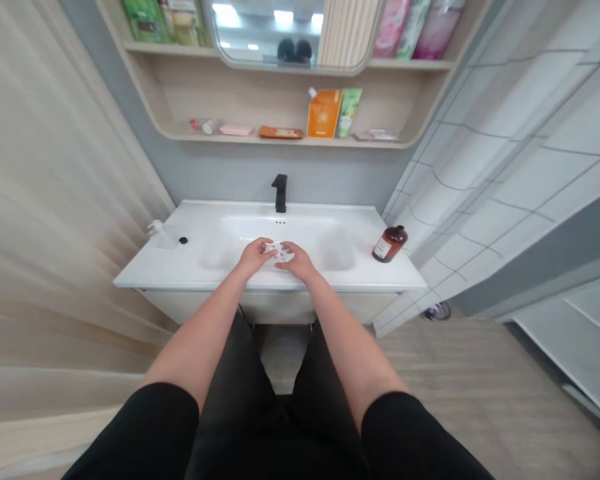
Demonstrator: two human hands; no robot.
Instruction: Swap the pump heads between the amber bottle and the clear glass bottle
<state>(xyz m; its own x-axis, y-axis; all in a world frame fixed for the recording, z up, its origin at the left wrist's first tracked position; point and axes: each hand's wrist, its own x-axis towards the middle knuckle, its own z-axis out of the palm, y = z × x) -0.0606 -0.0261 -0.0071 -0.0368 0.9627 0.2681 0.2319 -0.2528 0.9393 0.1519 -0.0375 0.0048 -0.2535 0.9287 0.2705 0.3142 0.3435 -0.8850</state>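
Over the white sink basin (337, 250), my left hand (254, 256) and my right hand (299, 261) are close together. Between them they hold a small, whitish, partly see-through object (279, 252) with dark marks on it. Its exact kind is too small to make out. The left fingers and thumb close on its left side; the right fingers curl round its right side. Behind both hands stands the black faucet (280, 195), apart from them.
A brown bottle (390, 244) stands on the counter's right end. At the left are a clear pump bottle (163, 235) and a small black cap (183, 240). Above, the shelf (220, 139) holds an orange pouch (323, 115), a green tube (349, 112) and several small packets, below a mirror (300, 40).
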